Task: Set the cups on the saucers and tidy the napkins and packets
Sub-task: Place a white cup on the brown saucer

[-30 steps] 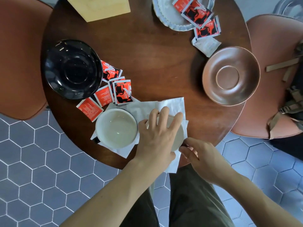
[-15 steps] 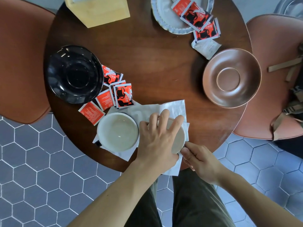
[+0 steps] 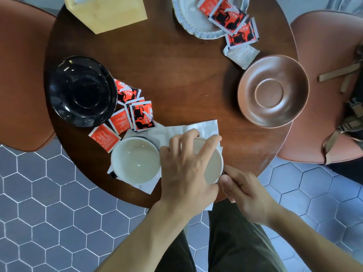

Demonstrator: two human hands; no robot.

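Our left hand (image 3: 186, 169) grips the cup (image 3: 213, 163) at the table's (image 3: 186, 75) six o'clock, our right (image 3: 243, 193) pinching its handle; we should lift level toward the brown saucer (image 3: 273, 91) at three o'clock.

Round wooden table (image 3: 176, 65) bears saucers (image 3: 81, 91), cups (image 3: 135, 160), napkins (image 3: 204, 127), packets (image 3: 142, 115), wooden box (image 3: 110, 14).
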